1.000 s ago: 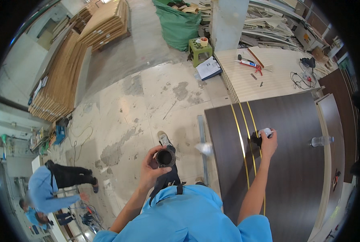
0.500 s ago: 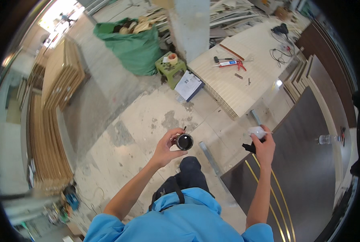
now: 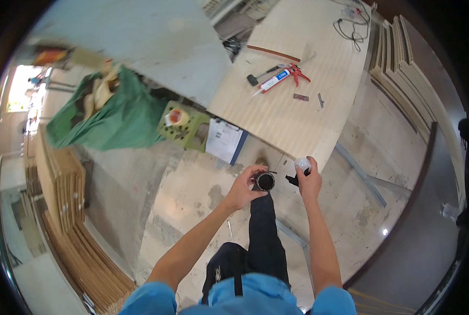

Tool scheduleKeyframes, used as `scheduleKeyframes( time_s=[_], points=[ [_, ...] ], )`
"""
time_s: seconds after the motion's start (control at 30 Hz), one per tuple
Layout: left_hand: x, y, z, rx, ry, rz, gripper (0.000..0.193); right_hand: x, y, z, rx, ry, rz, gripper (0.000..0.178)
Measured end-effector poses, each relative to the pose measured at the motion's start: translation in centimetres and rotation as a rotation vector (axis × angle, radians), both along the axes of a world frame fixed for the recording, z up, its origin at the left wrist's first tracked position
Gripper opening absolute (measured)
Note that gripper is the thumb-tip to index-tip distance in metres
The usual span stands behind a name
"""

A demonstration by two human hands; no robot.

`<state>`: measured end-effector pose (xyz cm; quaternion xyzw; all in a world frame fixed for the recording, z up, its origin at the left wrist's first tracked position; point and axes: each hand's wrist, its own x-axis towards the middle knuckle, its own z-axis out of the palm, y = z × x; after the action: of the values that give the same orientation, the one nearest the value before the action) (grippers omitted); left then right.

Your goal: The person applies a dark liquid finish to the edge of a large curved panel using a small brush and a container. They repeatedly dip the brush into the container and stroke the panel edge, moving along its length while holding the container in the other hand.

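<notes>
My left hand (image 3: pixel 240 191) is wrapped round a small round container (image 3: pixel 266 181); its open top faces up and looks dark inside. A thin dark stick-like end shows at its rim. Close by on the right, my right hand (image 3: pixel 311 185) grips a small translucent white plastic bottle (image 3: pixel 302 164). A black piece (image 3: pixel 292 180), perhaps cloth, sticks out from the same hand. Both hands are held over the floor, apart from each other, just short of a pale panel table (image 3: pixel 297 118).
On the table lie a red caulking gun (image 3: pixel 279 79), a black-headed hammer (image 3: pixel 253 80), a brown strip (image 3: pixel 273 53) and a cable (image 3: pixel 352 32). Left of it are a clipboard (image 3: pixel 224 140), a green stool (image 3: pixel 196 137) and a green sack (image 3: pixel 116 113). Metal bars (image 3: pixel 360 173) lie at right.
I have stepped forward, so the table, stool and clipboard are nearer. My right hand has come closer to my left. The dark board with gold strips has slid toward the lower right.
</notes>
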<state>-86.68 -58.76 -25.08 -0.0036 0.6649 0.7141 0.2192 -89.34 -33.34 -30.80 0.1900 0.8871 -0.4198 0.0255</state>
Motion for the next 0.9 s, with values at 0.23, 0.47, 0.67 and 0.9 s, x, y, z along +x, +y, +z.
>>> scheduleKeyframes(
  time_s=[0.23,0.47,0.67,0.9],
  points=[
    [-14.9,-0.4,-15.4,0.016,-0.145,-0.039,0.078,-11.0,-2.0,-18.9,0.014,-0.125,-0.061,0.055],
    [-20.7,-2.1,-23.2,0.019,-0.171,-0.067,0.078,-20.8,-2.2,-31.5,0.080,-0.069,-0.034,0.057],
    [-20.3,-3.7,-25.3,0.109,-0.187,-0.044,0.078,-20.3,-0.6,-33.6,0.064,-0.123,0.033,0.073],
    [-17.1,-8.1,-22.7,0.122,-0.173,0.084,0.075,-17.6,4.5,-31.1,0.024,-0.386,-0.316,0.061]
  ],
)
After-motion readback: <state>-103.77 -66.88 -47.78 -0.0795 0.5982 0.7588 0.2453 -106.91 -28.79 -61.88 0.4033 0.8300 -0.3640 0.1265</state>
